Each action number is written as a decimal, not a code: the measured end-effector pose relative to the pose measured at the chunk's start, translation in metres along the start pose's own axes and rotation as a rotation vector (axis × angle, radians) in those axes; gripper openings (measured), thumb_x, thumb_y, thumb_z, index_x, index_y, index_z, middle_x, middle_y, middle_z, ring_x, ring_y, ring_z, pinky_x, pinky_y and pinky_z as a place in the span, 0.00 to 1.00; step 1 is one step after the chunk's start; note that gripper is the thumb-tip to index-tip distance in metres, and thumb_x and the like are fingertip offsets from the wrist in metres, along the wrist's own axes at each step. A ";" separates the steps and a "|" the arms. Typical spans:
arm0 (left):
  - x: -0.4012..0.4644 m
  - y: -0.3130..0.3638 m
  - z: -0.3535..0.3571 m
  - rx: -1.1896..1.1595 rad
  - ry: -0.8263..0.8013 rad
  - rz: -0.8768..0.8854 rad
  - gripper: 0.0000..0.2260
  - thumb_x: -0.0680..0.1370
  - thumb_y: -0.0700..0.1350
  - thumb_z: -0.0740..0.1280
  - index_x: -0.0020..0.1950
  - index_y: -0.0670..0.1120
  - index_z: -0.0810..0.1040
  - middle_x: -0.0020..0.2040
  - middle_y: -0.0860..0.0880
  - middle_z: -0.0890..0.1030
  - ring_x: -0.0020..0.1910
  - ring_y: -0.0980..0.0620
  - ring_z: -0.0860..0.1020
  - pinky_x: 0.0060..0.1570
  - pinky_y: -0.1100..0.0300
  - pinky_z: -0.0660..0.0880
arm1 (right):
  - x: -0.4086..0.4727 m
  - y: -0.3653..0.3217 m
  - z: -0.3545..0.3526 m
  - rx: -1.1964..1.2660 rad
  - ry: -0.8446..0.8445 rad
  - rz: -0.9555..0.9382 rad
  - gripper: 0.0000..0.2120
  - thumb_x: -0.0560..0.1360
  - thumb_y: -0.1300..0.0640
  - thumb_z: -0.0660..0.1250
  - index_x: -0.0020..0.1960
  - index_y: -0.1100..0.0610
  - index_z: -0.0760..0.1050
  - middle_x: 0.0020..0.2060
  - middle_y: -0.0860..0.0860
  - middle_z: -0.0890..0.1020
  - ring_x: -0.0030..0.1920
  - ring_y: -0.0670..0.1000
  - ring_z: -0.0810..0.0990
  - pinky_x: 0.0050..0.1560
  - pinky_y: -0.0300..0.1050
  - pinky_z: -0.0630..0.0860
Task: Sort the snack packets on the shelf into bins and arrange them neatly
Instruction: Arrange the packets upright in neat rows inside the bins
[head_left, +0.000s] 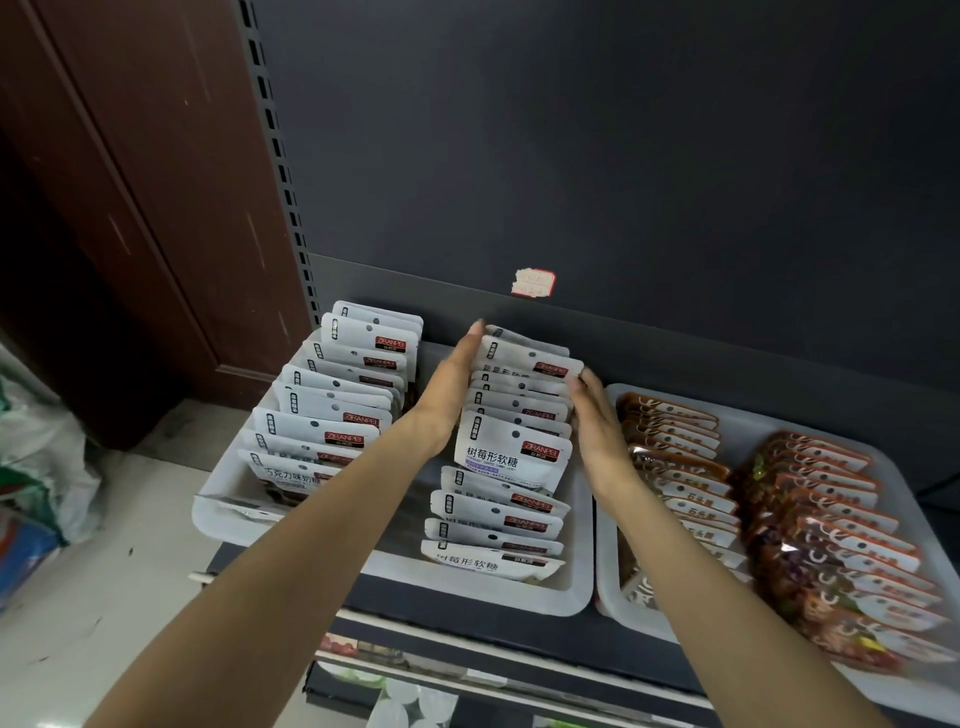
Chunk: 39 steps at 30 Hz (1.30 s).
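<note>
Snack packets (514, 410) are being squared between flat left hand (452, 384) and right hand (597, 421), fingers straight, gripping nothing; next, gently press the row together.

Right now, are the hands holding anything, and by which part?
Both press a row of white packets in the left bin from its sides: left hand flat against the left edges, right hand against the right edges. Nothing lifted.

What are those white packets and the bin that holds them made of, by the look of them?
The white packets look like matte plastic or foil-laminate pouches: thin, flat, printed, with punched hang holes. The bin seems to be whitish, slightly translucent moulded plastic, judging by its rounded corners and smooth, softly shiny rim.
</note>
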<state>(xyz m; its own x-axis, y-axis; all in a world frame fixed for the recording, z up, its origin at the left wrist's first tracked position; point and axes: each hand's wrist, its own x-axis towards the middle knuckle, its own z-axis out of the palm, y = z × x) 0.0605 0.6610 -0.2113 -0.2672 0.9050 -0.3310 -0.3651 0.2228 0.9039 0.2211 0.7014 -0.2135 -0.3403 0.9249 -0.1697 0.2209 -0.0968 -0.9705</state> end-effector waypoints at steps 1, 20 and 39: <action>0.001 -0.002 -0.002 0.006 0.035 0.002 0.22 0.79 0.62 0.55 0.60 0.48 0.76 0.54 0.49 0.81 0.57 0.48 0.79 0.60 0.50 0.73 | -0.003 0.001 -0.001 -0.042 -0.016 -0.014 0.18 0.82 0.50 0.53 0.71 0.50 0.63 0.60 0.42 0.71 0.59 0.38 0.69 0.58 0.30 0.63; -0.020 -0.030 -0.009 0.256 0.088 -0.056 0.42 0.62 0.81 0.54 0.71 0.61 0.66 0.70 0.51 0.72 0.69 0.47 0.69 0.70 0.41 0.60 | -0.010 0.001 -0.002 -0.379 0.004 -0.029 0.18 0.82 0.45 0.51 0.65 0.54 0.67 0.57 0.50 0.74 0.56 0.49 0.72 0.55 0.42 0.65; -0.021 -0.005 0.000 0.125 0.135 -0.091 0.25 0.80 0.62 0.50 0.63 0.48 0.76 0.58 0.46 0.80 0.55 0.48 0.78 0.58 0.53 0.72 | 0.012 -0.001 0.000 -0.205 -0.079 0.090 0.26 0.81 0.43 0.50 0.76 0.51 0.54 0.75 0.48 0.59 0.75 0.50 0.57 0.75 0.48 0.54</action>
<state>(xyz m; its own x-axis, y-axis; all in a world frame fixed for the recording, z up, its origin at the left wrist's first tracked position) 0.0680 0.6403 -0.2092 -0.3583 0.8242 -0.4386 -0.2815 0.3525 0.8925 0.2168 0.7127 -0.2142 -0.3800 0.8833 -0.2744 0.4315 -0.0932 -0.8973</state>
